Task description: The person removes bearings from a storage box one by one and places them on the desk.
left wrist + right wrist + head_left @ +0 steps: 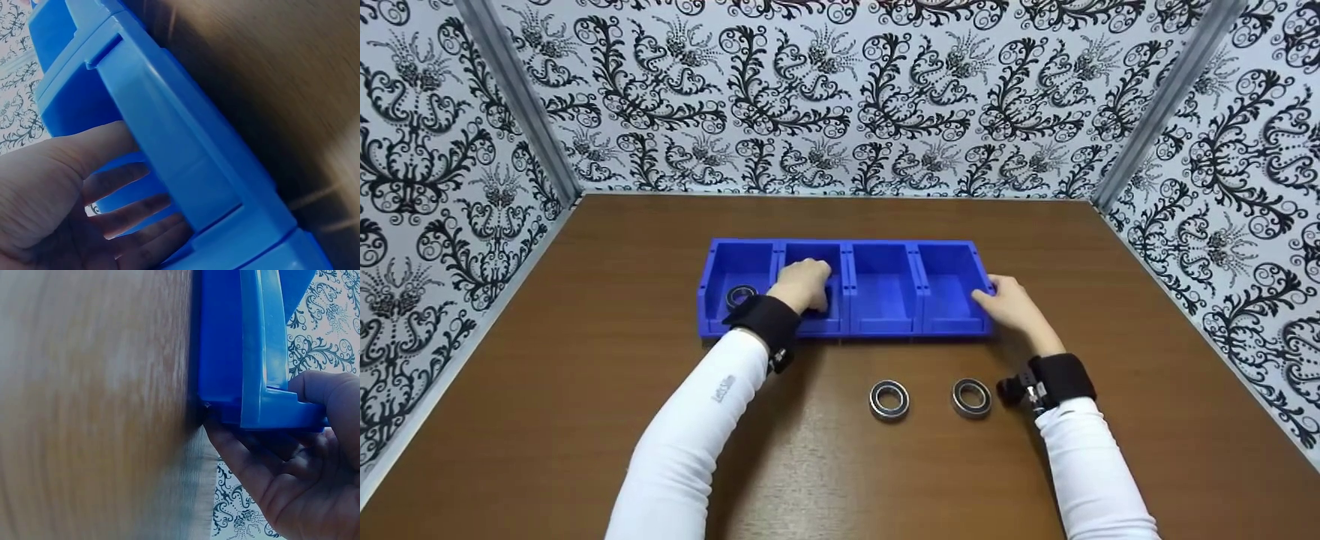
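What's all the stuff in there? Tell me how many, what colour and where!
Four-compartment bin: 1, blue, on the table
Bearings: 3 visible, black and silver, two on the table in front of the bin, one in its leftmost compartment
Table: 1, brown, under the bin
Wall panels: 3, white with black swirls, behind the table and at both sides
Corner posts: 2, grey, between the panels
Wrist straps: 2, black, one on each wrist
Sleeves: 2, white, one on each arm
Left hand: 1, bare, in the second compartment from the left, fingertips hidden
Right hand: 1, bare, gripping the bin's right end
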`<state>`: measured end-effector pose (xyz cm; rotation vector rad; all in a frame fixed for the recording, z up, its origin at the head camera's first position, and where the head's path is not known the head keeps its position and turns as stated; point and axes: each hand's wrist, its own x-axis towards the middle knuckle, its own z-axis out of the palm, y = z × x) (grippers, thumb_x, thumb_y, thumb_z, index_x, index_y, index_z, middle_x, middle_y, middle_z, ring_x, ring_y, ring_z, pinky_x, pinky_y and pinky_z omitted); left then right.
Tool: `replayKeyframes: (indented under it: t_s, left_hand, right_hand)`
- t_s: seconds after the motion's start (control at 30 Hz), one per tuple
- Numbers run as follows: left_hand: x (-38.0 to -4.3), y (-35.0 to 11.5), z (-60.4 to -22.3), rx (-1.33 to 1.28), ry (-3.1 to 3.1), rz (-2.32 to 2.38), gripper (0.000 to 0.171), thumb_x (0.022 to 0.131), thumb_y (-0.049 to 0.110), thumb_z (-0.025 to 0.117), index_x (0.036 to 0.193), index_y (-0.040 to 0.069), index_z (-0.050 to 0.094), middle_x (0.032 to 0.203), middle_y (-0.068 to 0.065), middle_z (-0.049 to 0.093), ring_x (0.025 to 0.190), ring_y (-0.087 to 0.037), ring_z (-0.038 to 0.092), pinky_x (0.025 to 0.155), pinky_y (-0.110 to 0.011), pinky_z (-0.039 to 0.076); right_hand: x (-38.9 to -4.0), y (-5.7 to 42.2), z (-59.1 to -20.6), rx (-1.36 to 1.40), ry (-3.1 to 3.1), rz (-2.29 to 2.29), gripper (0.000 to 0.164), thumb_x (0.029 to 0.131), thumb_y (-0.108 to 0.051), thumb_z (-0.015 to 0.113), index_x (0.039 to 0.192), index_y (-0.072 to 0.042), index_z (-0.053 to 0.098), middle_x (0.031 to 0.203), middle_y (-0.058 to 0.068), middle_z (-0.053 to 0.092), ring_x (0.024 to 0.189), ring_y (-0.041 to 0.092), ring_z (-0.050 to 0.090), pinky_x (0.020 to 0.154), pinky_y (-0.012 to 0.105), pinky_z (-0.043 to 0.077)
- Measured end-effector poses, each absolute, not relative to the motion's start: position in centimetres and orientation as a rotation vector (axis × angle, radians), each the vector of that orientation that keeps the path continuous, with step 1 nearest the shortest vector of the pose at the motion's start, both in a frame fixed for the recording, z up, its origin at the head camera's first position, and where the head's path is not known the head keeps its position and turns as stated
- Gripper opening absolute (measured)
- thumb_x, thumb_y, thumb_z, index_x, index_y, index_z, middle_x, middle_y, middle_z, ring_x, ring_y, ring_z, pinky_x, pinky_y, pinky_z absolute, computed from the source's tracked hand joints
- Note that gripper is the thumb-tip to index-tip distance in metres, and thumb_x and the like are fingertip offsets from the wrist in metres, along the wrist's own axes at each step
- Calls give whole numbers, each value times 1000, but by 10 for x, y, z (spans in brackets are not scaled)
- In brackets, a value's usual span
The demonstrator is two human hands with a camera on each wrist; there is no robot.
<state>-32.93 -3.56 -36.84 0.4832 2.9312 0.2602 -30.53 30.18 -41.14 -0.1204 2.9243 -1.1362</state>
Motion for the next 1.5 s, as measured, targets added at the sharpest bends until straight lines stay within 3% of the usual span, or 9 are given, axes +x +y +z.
replayKeyframes:
  t_s: [0.83,1.5]
  left_hand:
    - [-327,-32,-372,471,2917,220,29,82,3,67,111,-1,67,125,-22,66,116,-38,64,98,-50,52]
    - [-329,-31,-374,484,2947,231,29,85,2,65,113,-1,66,126,-23,66,117,-40,64,97,-51,52]
  right_hand:
    - [-303,299,-410,-108,2932,-1126,41,95,-14,51,127,11,59,105,27,70,81,21,67,70,20,48]
    - [-304,300,-409,-98,2896,-1144,47,97,-15,49,135,13,51,115,32,67,88,25,70,71,21,51]
